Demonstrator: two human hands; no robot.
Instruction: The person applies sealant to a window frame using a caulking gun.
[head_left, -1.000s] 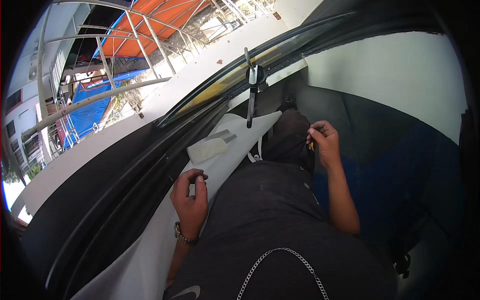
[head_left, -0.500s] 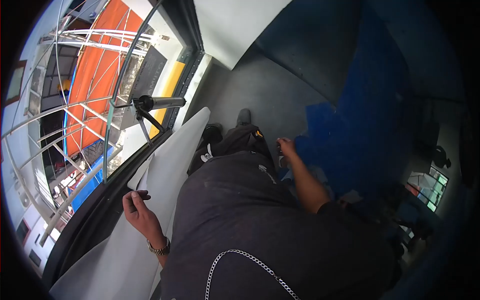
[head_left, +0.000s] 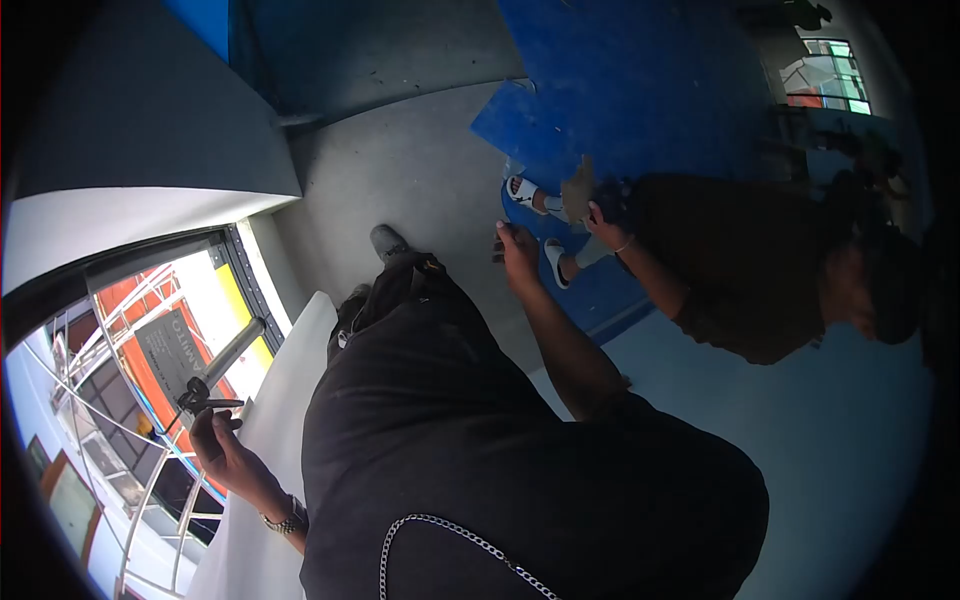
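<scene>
My left hand (head_left: pixel 222 455) hangs by the window opening with its fingers loosely curled and nothing seen in them. Its fingertips overlap the lower end of a dark window stay (head_left: pixel 225 360) in this view. On that wrist sits a metal-link watch (head_left: pixel 284 517). A white sill panel (head_left: pixel 285 375) lies between this arm and my body. My right hand (head_left: pixel 516 255) is held out over the grey floor, empty, thumb apart from half-bent fingers. It is nearest to another person's white sandal (head_left: pixel 555 264).
A person (head_left: pixel 740 265) in dark clothes stands to my right, a tan, ragged piece (head_left: pixel 577 190) by their hand (head_left: pixel 605 228). Behind them is a blue surface (head_left: pixel 640 90). Beyond the open window (head_left: pixel 235 265) are white bars and an orange structure.
My view has swung to the right, and the other person now shows clearly. The window has shifted lower in view. My hands stay loosely curled and empty.
</scene>
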